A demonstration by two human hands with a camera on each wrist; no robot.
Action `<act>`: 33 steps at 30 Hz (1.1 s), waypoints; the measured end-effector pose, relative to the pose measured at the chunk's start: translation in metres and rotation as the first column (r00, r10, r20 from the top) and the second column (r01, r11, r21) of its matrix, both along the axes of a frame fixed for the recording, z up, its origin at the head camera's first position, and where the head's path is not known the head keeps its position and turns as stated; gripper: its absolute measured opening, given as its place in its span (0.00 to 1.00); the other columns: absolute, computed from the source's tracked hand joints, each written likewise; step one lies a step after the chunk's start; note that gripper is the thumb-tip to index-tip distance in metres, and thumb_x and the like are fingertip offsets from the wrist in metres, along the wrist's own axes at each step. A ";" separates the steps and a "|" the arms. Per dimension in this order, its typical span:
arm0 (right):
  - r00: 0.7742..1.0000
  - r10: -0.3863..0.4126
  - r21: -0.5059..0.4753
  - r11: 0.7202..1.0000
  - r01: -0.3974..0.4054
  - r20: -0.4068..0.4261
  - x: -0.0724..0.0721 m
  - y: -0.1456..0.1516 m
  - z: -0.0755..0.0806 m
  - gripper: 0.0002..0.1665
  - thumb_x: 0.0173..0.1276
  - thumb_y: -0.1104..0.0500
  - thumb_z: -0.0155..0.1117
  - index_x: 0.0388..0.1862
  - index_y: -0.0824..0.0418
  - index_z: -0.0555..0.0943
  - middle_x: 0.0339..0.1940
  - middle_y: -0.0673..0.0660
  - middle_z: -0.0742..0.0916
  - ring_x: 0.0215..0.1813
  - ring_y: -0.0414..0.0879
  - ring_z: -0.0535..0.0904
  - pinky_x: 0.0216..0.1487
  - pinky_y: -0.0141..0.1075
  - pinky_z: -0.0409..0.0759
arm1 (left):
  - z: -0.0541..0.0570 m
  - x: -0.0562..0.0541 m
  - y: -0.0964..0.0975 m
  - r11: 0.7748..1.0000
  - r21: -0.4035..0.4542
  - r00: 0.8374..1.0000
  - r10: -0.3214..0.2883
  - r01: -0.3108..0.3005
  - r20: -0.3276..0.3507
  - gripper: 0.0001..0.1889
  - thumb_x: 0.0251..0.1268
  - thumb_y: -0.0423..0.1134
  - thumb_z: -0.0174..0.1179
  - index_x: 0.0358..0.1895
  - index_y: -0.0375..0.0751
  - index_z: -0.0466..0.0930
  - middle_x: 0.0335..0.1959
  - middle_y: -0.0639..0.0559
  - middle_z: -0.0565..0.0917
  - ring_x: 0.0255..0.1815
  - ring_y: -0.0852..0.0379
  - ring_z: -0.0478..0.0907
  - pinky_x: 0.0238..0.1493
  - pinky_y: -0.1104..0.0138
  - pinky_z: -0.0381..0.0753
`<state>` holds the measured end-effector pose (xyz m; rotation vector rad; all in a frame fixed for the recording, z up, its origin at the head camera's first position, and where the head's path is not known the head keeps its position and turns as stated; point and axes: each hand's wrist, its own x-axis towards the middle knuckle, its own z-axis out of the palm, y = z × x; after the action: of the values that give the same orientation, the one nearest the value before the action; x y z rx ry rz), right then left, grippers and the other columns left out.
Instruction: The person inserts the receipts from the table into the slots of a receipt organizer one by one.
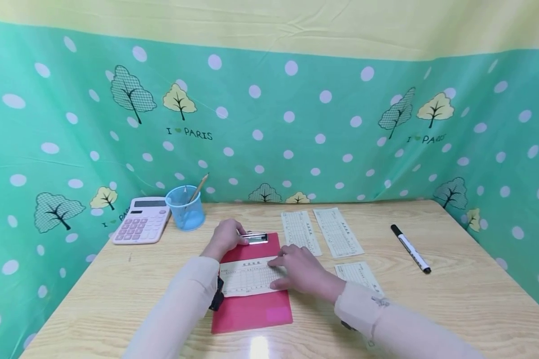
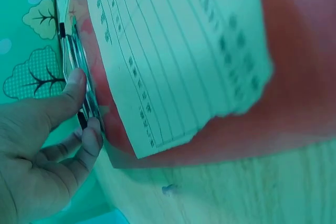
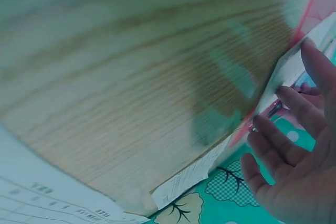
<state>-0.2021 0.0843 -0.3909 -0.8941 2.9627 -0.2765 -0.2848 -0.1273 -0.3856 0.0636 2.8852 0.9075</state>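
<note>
A red clipboard (image 1: 251,315) lies on the table with a printed paper form (image 1: 247,277) across its middle, below the metal clip (image 1: 257,238). My left hand (image 1: 226,238) pinches the clip between thumb and fingers at the clipboard's top edge. In the left wrist view, the form (image 2: 163,66) lies apart from the clip (image 2: 84,72). My right hand (image 1: 302,269) rests thumb and fingertips on the form's right end. Its fingers (image 3: 281,140) are fairly straight and spread in the right wrist view.
Two more forms, a left one (image 1: 300,232) and a right one (image 1: 339,232), lie beyond my right hand. Another form (image 1: 358,276) is partly under the right forearm. A marker (image 1: 410,249) lies at right. A calculator (image 1: 141,222) and blue pencil cup (image 1: 189,212) stand back left.
</note>
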 end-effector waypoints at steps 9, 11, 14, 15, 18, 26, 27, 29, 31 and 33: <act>0.995 -0.094 -0.019 0.995 0.094 -0.025 -0.012 -0.014 -0.003 0.40 0.54 0.36 0.79 0.63 0.52 0.83 0.57 0.56 0.83 0.58 0.52 0.76 0.58 0.49 0.72 | 0.008 -0.003 -0.005 0.996 -0.047 0.996 -0.080 0.081 0.025 0.06 0.63 0.32 0.71 0.40 0.34 0.90 0.34 0.47 0.87 0.39 0.52 0.79 0.49 0.58 0.80; 0.994 -0.102 -0.024 0.995 0.101 -0.034 -0.015 -0.016 -0.003 0.40 0.54 0.36 0.79 0.63 0.53 0.83 0.56 0.55 0.83 0.57 0.52 0.76 0.58 0.49 0.72 | 0.010 -0.004 -0.005 0.995 -0.052 0.996 -0.085 0.087 0.038 0.05 0.64 0.33 0.70 0.40 0.34 0.90 0.33 0.47 0.87 0.38 0.52 0.79 0.48 0.59 0.81; 0.992 -0.116 -0.030 0.993 0.114 -0.047 -0.019 -0.019 -0.006 0.39 0.54 0.36 0.78 0.62 0.53 0.83 0.54 0.55 0.83 0.56 0.51 0.77 0.58 0.49 0.71 | 0.012 -0.006 -0.006 0.993 -0.062 0.994 -0.095 0.098 0.049 0.05 0.65 0.34 0.70 0.39 0.35 0.90 0.34 0.48 0.87 0.39 0.52 0.80 0.49 0.58 0.81; 0.991 -0.121 -0.030 0.992 0.119 -0.055 -0.021 -0.019 -0.006 0.39 0.54 0.36 0.78 0.61 0.54 0.83 0.53 0.55 0.83 0.55 0.51 0.77 0.58 0.49 0.71 | 0.012 -0.007 -0.006 0.993 -0.062 0.994 -0.093 0.097 0.055 0.05 0.65 0.34 0.70 0.39 0.36 0.90 0.34 0.47 0.88 0.39 0.52 0.81 0.50 0.58 0.81; 0.987 -0.140 -0.027 0.990 0.139 -0.080 -0.025 -0.022 -0.008 0.38 0.55 0.35 0.77 0.58 0.56 0.83 0.53 0.55 0.84 0.55 0.52 0.77 0.58 0.49 0.71 | 0.012 -0.010 -0.007 0.991 -0.075 0.992 -0.109 0.113 0.055 0.05 0.64 0.35 0.71 0.39 0.37 0.90 0.36 0.47 0.88 0.42 0.51 0.82 0.51 0.57 0.81; 0.977 -0.192 -0.025 0.981 0.191 -0.097 -0.038 -0.029 -0.010 0.38 0.55 0.35 0.77 0.56 0.57 0.80 0.50 0.55 0.83 0.54 0.52 0.77 0.60 0.51 0.71 | 0.010 -0.014 -0.010 0.989 -0.071 0.991 -0.125 0.128 0.044 0.04 0.62 0.35 0.72 0.37 0.37 0.91 0.38 0.46 0.89 0.41 0.52 0.81 0.49 0.58 0.81; 0.976 -0.197 -0.020 0.980 0.196 -0.096 -0.040 -0.029 -0.009 0.38 0.55 0.35 0.77 0.56 0.57 0.80 0.50 0.55 0.83 0.54 0.52 0.77 0.60 0.51 0.71 | 0.010 -0.015 -0.010 0.989 -0.072 0.991 -0.127 0.130 0.046 0.04 0.62 0.35 0.72 0.37 0.38 0.91 0.38 0.46 0.89 0.41 0.52 0.81 0.50 0.58 0.80; 0.975 -0.205 -0.010 0.979 0.205 -0.089 -0.042 -0.030 -0.009 0.38 0.55 0.35 0.77 0.56 0.57 0.80 0.50 0.55 0.83 0.54 0.52 0.77 0.60 0.51 0.71 | 0.010 -0.016 -0.011 0.989 -0.064 0.990 -0.131 0.134 0.049 0.04 0.61 0.35 0.73 0.36 0.39 0.91 0.37 0.47 0.89 0.41 0.52 0.81 0.50 0.58 0.80; 0.975 -0.207 -0.007 0.978 0.207 -0.084 -0.043 -0.030 -0.009 0.39 0.55 0.35 0.77 0.57 0.57 0.80 0.51 0.55 0.84 0.55 0.52 0.77 0.60 0.51 0.71 | 0.011 -0.017 -0.011 0.988 -0.061 0.989 -0.140 0.143 0.055 0.03 0.61 0.35 0.73 0.35 0.39 0.91 0.35 0.48 0.88 0.41 0.52 0.81 0.50 0.58 0.80; 0.975 -0.207 -0.005 0.978 0.207 -0.082 -0.045 -0.030 -0.008 0.39 0.56 0.35 0.76 0.58 0.57 0.80 0.51 0.55 0.83 0.55 0.52 0.77 0.60 0.51 0.70 | 0.010 -0.018 -0.013 0.985 -0.067 0.987 -0.155 0.158 0.043 0.03 0.60 0.35 0.74 0.33 0.41 0.91 0.34 0.49 0.88 0.40 0.52 0.81 0.49 0.59 0.80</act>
<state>-0.2467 0.0540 -0.3992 -0.6096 3.1347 -0.2459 -0.3028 -0.1400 -0.3760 0.2599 2.8261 0.7709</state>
